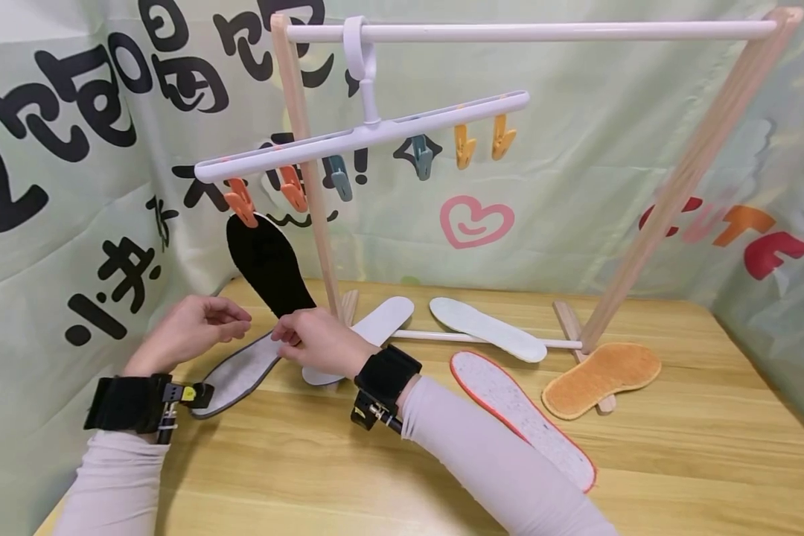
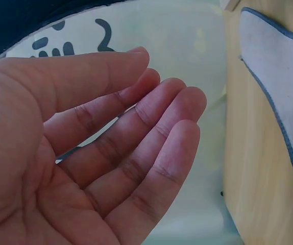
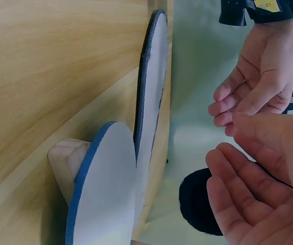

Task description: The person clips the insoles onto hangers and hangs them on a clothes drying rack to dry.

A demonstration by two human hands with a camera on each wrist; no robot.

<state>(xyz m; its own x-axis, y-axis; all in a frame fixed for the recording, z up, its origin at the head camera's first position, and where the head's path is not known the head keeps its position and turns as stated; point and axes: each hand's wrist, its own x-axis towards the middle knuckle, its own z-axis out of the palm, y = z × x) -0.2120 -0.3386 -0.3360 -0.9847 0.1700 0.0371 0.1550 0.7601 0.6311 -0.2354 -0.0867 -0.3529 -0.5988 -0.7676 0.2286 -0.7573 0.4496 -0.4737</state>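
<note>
A black insole (image 1: 264, 257) hangs from the orange clip (image 1: 241, 202) at the low left end of a white clip hanger (image 1: 368, 134). My left hand (image 1: 194, 327) is raised left of the insole, its fingers loosely bent and holding nothing. Close by the insole's lower end is my right hand (image 1: 324, 339), fingers relaxed; in the right wrist view its palm (image 3: 269, 178) looks empty. Whether it brushes the insole I cannot tell. Beneath the hands lie a grey insole with dark edging (image 1: 237, 376) and a white insole with blue edging (image 1: 385, 320), partly hidden by the right hand.
The hanger hooks over the white rod (image 1: 563, 31) of a wooden-legged rack (image 1: 697, 164). Another orange clip, two blue clips (image 1: 422, 158) and two yellow clips (image 1: 464, 147) hang unused. Rightward lie a cream insole (image 1: 489, 327), a red-edged insole (image 1: 522, 420) and a fuzzy orange insole (image 1: 603, 378).
</note>
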